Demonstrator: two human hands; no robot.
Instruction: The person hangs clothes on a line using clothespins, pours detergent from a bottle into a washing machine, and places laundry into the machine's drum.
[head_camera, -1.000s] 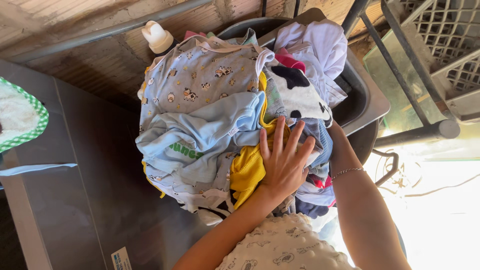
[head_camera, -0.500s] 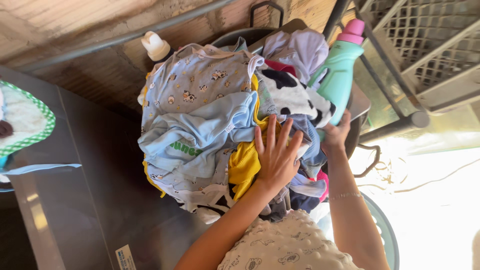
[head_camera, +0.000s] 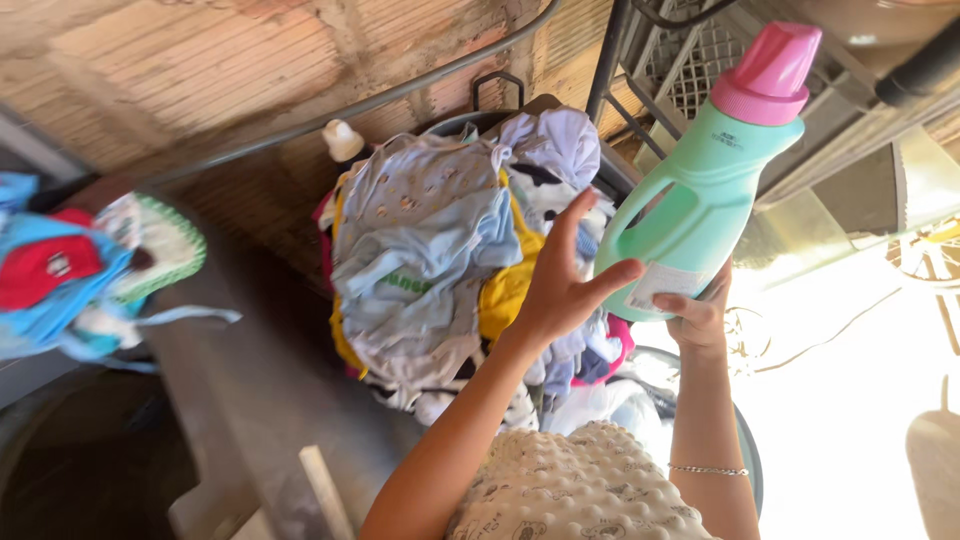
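While the head camera looked down, the right hand (head_camera: 700, 315) gripped the base of a green bottle (head_camera: 700, 205) with a pink cap (head_camera: 770, 70), raised at the upper right of the frame. At centre, the left hand (head_camera: 560, 290) was spread open, thumb touching the bottle's lower side, holding nothing. Behind it a pile of clothes (head_camera: 430, 250), pale blue, yellow and white, filled a dark tub (head_camera: 620, 175). A white baby bottle (head_camera: 343, 140) stood at the pile's upper edge. Blue and red cloth (head_camera: 55, 275) lay at left.
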